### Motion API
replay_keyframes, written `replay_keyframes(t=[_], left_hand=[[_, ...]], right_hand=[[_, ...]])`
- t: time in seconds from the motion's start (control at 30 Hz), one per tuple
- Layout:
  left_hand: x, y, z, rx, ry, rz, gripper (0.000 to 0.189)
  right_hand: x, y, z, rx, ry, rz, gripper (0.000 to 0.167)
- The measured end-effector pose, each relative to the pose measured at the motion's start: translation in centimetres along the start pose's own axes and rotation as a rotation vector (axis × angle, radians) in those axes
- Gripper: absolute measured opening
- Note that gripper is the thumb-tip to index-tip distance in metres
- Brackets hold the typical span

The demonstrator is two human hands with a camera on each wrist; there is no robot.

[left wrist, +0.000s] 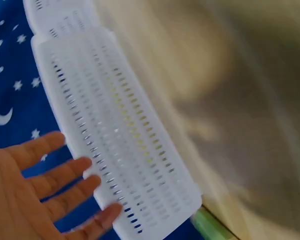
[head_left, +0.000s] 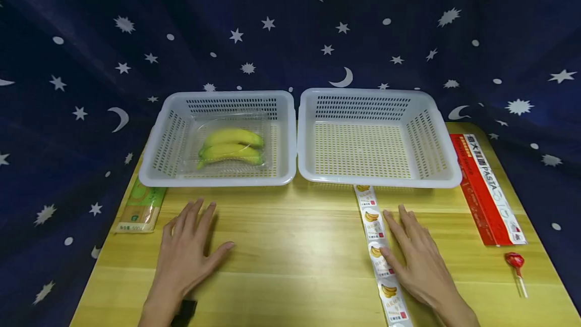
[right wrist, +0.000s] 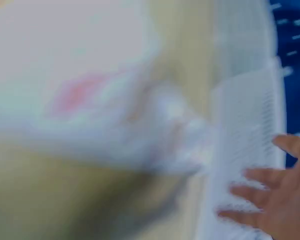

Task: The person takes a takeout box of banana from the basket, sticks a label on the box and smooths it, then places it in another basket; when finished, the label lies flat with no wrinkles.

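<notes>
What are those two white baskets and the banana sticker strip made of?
The left basket and right basket look like satin plastic: thin, stiff, milky-white walls with rows of slots. The sticker strip seems smooth paper, maybe plastic film: it's thin, flat and printed.

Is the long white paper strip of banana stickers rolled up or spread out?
Spread out where visible: the strip lies unrolled on the yellow wooden table, though its near end leaves the head view.

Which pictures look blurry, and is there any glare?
Head view: fairly crisp, with pale glare on the table; left wrist view: table smeared, but holes in the nearer basket readable; right wrist view: blurriest, the sticker strip a pale smudge with a reddish patch.
</notes>
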State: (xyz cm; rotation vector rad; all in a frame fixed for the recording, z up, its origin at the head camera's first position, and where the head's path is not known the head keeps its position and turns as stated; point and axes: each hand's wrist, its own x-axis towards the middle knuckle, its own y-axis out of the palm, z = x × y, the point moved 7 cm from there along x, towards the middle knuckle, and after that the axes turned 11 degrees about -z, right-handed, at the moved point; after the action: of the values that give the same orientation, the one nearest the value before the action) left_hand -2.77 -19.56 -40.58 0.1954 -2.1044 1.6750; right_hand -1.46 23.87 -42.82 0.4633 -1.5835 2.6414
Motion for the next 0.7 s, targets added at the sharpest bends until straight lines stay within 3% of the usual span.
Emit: replay_keyframes(t=[0.13, 0.2, 0.47, 0.7], left_hand=[[0.5, -1.3, 0.0, -0.129, 0.015, -0.047, 0.079], [0.8, -2.1, 0.0, -0.201, 0.027, -0.092, 0.074], [3.2, -5.0, 1.4, -0.464, 0.105, -0.299, 0.071], [5.0, -4.9, 3.7, -0.614, 0.112, -0.334, 0.072]], right_hand=[[1.7, -0.9, 3.0, 0.328, -0.048, 0.062, 0.064], [2.6, -1.3, 4.4, 0.429, -0.081, 0.097, 0.064], [7.4, -1.9, 8.8, 0.535, -0.204, 0.129, 0.067], [11.8, -1.6, 11.4, 0.664, -0.378, 0.135, 0.071]])
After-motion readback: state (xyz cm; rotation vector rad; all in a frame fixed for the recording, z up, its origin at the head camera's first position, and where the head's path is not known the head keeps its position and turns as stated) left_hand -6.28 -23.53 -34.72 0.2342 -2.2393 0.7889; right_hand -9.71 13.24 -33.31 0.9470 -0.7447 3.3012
